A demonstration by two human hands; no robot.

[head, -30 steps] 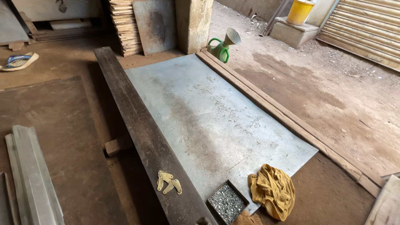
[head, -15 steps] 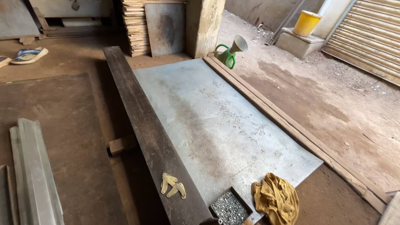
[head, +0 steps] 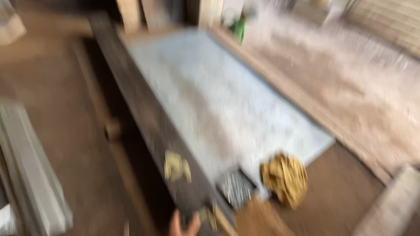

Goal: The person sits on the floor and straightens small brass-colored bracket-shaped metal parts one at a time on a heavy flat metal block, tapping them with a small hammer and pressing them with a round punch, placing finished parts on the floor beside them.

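blurred: dull grey metal sheet (head: pixel 227 100), dark wooden beam (head: pixel 144 113), crumpled yellow cloth (head: pixel 284 177); hand (head: pixel 183 225) touches beam, grip unclear.

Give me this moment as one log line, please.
view: blurred | hand: bottom edge, at dark beam end, which hand unclear | nearby: tray of small metal bits, yellow cloth, grey sheet

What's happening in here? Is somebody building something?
The picture is blurry. A big grey metal sheet lies on the floor beside a long dark wooden beam. A hand shows at the bottom edge, by the beam's near end. A yellow cloth and a small tray sit close by.
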